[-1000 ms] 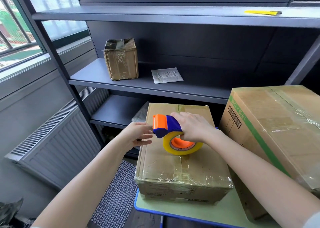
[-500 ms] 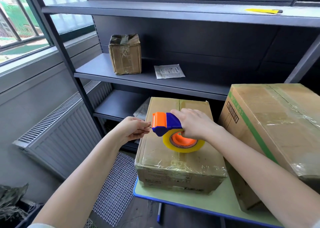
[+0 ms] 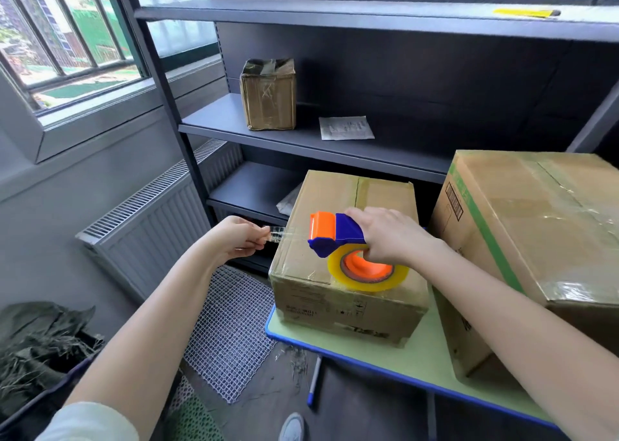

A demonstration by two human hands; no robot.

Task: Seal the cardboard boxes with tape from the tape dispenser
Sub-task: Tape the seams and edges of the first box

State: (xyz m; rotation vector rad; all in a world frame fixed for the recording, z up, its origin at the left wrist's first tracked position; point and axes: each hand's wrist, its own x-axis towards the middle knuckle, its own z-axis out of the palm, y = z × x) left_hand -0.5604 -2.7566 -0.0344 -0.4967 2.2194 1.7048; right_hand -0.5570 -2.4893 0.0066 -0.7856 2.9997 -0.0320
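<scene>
A medium cardboard box [image 3: 338, 202] wrapped in clear tape stands on the green table [image 3: 395, 357]. My right hand [image 3: 388, 236] grips the handle of the blue and orange tape dispenser [image 3: 335, 232], whose yellowish tape roll [image 3: 368, 278] rests on the box top. My left hand [image 3: 234, 239], left of the box, pinches the free end of a clear tape strip [image 3: 284, 234] stretched out from the dispenser's mouth. A larger cardboard box [image 3: 536, 226] stands to the right on the same table.
A dark metal shelf unit [image 3: 301, 139] stands behind, holding a small taped box [image 3: 268, 98], a paper packet [image 3: 346, 128] and a yellow knife [image 3: 526, 13] on top. A radiator [image 3: 150, 219] lines the left wall. A wire mesh mat [image 3: 231, 336] lies on the floor.
My left hand has taken the tape end and drawn it leftwards away from the dispenser, so a strip now spans the gap. The right hand holds the dispenser in place on the box.
</scene>
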